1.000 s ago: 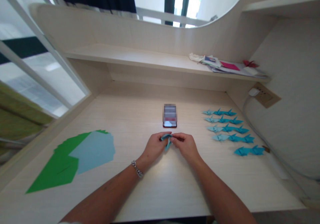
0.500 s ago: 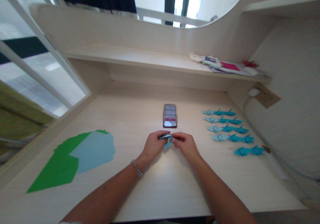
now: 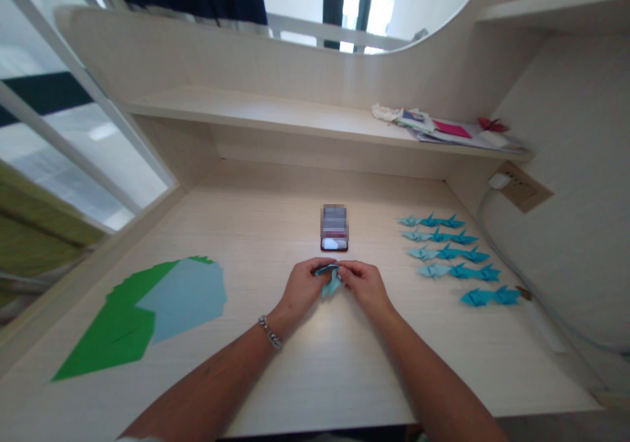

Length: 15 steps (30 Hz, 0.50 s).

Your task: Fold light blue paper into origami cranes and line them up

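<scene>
Both hands meet over the middle of the desk around a small piece of folded light-blue paper (image 3: 331,286). My left hand (image 3: 307,284) pinches its left side, fingers closed. Opposite it, my right hand (image 3: 363,283) grips the right side between thumb and fingertips. One pointed flap hangs down between the hands, while the fingers hide part of the upper folds. Just beyond my fingertips lies a phone (image 3: 335,243) with its screen lit. Folded blue paper cranes (image 3: 447,253) stand in several rows to the right.
Fanned green sheets (image 3: 108,330) and light-blue sheets (image 3: 189,301) lie at the left. Along the back runs a shelf (image 3: 275,117), with papers (image 3: 450,129) and a red paper figure (image 3: 493,125) on it. A cable (image 3: 512,258) hangs from the wall socket (image 3: 524,189) at the right.
The lower flap of the folded paper has shifted slightly and looks wider between my hands. Both hands stay in nearly the same place, with the right fingers slightly closer in.
</scene>
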Available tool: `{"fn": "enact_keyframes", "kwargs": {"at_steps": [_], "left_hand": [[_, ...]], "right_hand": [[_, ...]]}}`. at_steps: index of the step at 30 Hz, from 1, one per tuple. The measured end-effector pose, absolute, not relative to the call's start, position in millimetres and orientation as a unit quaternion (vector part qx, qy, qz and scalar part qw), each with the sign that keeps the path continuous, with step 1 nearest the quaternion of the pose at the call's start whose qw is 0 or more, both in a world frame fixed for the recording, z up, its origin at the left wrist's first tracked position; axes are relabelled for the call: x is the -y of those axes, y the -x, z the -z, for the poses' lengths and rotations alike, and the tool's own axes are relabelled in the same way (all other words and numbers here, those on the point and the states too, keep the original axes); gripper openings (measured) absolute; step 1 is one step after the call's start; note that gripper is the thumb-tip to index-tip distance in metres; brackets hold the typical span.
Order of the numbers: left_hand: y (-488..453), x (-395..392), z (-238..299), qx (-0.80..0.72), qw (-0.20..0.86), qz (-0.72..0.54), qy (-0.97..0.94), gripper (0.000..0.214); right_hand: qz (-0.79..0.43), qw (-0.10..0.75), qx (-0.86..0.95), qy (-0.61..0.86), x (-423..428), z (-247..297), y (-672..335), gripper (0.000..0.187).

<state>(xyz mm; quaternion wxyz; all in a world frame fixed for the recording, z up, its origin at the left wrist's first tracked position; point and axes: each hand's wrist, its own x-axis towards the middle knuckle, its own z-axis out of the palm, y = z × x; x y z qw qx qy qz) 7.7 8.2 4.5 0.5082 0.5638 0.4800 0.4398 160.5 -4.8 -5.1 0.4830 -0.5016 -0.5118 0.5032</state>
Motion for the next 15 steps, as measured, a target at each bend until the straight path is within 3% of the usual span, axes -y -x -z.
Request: {"fn": "enact_keyframes", "kwargs": {"at_steps": [15], "left_hand": [[-7.1, -7.8, -1.1, -0.458, 0.556, -0.440, -0.537, 0.028]], "right_hand": [[-0.405, 0.484, 0.551, 0.545, 10.1, -0.7, -155.9, 0.018]]}}
